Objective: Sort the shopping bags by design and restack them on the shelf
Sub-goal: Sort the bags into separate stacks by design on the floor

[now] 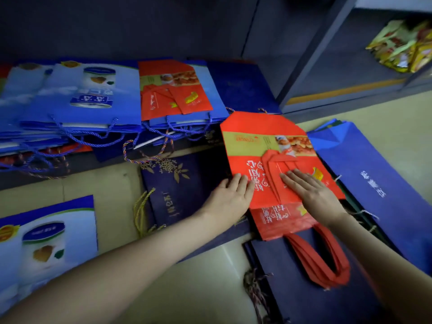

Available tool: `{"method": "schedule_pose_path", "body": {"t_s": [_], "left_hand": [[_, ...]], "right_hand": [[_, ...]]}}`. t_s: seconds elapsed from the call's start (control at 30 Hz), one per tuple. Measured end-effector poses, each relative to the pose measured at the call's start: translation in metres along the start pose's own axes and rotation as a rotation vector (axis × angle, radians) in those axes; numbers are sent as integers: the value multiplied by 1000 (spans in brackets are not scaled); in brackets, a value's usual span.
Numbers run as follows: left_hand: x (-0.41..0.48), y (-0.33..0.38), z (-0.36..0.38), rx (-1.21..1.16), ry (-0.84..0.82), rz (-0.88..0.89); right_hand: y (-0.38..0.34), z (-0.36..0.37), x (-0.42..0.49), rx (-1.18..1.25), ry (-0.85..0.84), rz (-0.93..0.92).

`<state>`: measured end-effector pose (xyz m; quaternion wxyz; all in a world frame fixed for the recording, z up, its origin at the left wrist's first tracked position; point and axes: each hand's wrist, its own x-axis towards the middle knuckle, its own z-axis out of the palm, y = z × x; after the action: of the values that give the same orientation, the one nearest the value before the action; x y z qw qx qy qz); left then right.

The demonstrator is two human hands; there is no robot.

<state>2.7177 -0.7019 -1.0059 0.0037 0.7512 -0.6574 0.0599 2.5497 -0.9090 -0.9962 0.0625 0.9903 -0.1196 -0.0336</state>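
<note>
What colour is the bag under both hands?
Red, with a green-gold band and food photo across the bag; head view.

Beige tiled floor [198, 288], grey metal rack [313, 54]

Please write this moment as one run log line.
left hand: flat, touching red bag edge | right hand: flat, pressing red bag

Dim, soft, wide-angle edge distortion
</note>
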Motion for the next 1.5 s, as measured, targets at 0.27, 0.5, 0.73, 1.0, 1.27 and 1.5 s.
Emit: {"method": "schedule_pose_path", "body": {"t_s": [0.27,0.5,0.73,1.0,1.27,1.5], "left_hand": [[16,49,58,174,-216,220],[37,54,91,24,-425,207],[37,-25,73,-68,99,-215],[35,-192,2,51,153,-651],[-6,-249,19,-18,-377,-744],[-7,-247,21,77,-330,-683]], "right_hand": [[-5,55,-29,-9,-645,214],[-46,79,-15,148,-563,207],[-31,47,29,169,-713,499],[-88,-33,183,282,282,249],[-135,-36,310,452,51,44],[-133,-27,346,445,-377,148]]}}
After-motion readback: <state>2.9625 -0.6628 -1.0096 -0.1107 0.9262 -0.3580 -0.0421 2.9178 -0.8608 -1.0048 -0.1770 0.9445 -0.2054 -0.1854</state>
